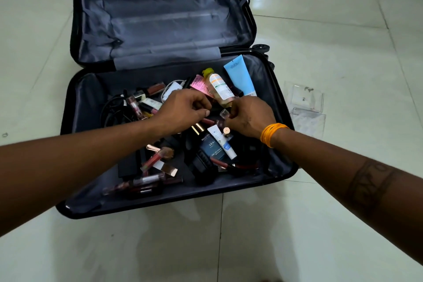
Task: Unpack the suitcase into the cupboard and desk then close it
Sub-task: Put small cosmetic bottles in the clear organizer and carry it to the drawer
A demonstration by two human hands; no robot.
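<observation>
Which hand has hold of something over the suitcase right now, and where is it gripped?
The right hand pinches a small clear-capped item at its side, fingers curled. The left hand has its fingers curled, but what it holds, if anything, cannot be told.

Hard, dark suitcase (68, 89) shell lined with grey, slightly shiny cloth; glossy pale tiled floor (320, 224); smooth blue plastic tube (240, 75).

left hand (183, 110) fingertips curled under; grip hidden
</observation>
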